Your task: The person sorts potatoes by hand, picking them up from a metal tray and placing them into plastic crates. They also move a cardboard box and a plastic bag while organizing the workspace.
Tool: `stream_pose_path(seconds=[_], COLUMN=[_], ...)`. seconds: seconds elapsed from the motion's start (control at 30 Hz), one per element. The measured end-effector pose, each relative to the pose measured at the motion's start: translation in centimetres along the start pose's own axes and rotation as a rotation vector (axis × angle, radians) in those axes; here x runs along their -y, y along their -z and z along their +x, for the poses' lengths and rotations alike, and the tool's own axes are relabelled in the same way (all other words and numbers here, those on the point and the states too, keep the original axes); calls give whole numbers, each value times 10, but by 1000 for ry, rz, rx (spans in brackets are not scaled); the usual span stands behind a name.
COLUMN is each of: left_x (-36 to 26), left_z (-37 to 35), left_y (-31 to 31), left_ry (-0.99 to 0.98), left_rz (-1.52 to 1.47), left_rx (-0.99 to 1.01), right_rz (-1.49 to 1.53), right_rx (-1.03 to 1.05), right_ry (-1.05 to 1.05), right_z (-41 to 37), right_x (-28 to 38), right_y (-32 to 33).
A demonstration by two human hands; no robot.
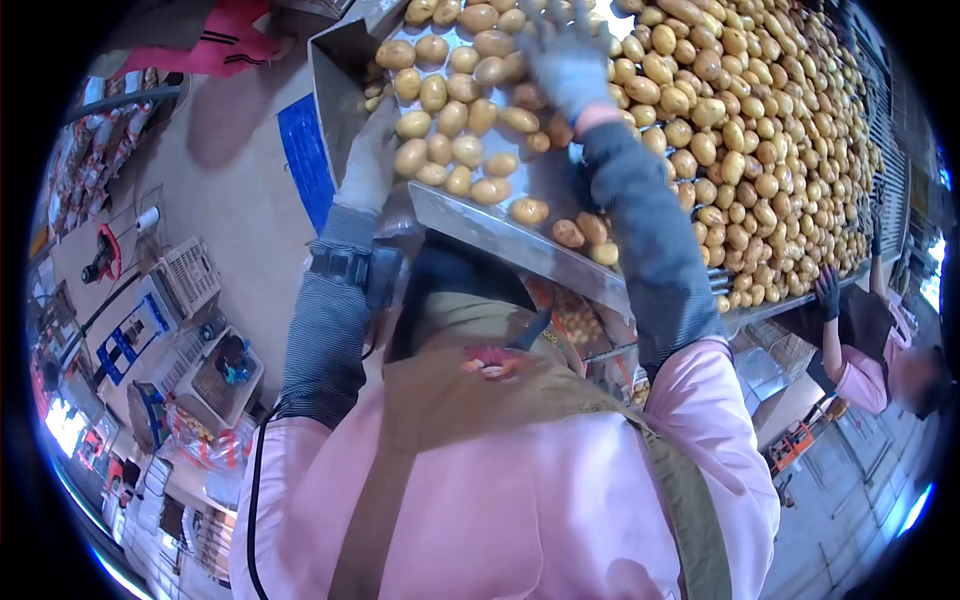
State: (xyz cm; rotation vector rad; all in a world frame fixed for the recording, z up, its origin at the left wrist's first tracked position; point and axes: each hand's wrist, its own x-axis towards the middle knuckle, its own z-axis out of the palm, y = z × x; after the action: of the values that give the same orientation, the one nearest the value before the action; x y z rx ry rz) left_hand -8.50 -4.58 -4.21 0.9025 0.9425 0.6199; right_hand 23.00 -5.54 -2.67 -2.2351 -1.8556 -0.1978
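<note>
Many potatoes (750, 130) cover the metal sorting table (520, 247), densely on the right and more loosely on the pale tray surface at the left. My right hand (568, 62), in a grey glove, reaches over the potatoes at the top centre with its fingers spread, slightly blurred. My left hand (372, 160), in a pale glove, is at the table's left side beside the loose potatoes; its fingers are hidden or too blurred to make out. Several potatoes (590, 232) lie near the front edge, below my right forearm.
A co-worker (865, 350) with dark gloves stands at the table's right side. Another person's pink clothing (230, 40) shows at the upper left. Crates (190, 275), a bin (222, 378) and filled bags (100, 140) stand on the left. Potatoes lie below the front edge.
</note>
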Motion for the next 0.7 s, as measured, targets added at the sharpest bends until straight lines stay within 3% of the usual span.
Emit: stream_pose_path(seconds=[0.07,0.13,0.2,0.23,0.27,0.3,0.37,0.4,0.47,0.53,0.63,0.7], left_x=[-22,-29,-44,-47,-48,-47,-40,-29,-11,-11,-22,-33], left_z=[-3,4,15,19,25,31,36,35,30,26,19,9], left_y=[-8,-7,-12,-13,-12,-12,-13,-13,-16,-29,-47,-55], left_ry=[166,259,256,259,210,165,72,23,-74,-246,-439,-258], left_rz=[-297,-442,-387,-356,-240,-123,121,246,501,926,1302,1478], left_rx=[-13,-88,-71,-59,-43,-24,-39,-78,-152,-290,-416,-348], right_rz=[-11,-39,123,240,340,291,402,525,419,180,256,438], right_rx=[171,141,21,130,112,227,172,117,132,141,182,161], right_ry=[-140,-39,97,145,174,232,249,117,-132,-114,-183,-311], right_z=[34,23,-16,-32,-58,-83,-137,-159,-186,-186,-160,-145], right_x=[15,47,92,107,116,122,99,85,51,39,35,21], right_y=[10,-2,22,42,57,81,84,85,97,100,94,106])
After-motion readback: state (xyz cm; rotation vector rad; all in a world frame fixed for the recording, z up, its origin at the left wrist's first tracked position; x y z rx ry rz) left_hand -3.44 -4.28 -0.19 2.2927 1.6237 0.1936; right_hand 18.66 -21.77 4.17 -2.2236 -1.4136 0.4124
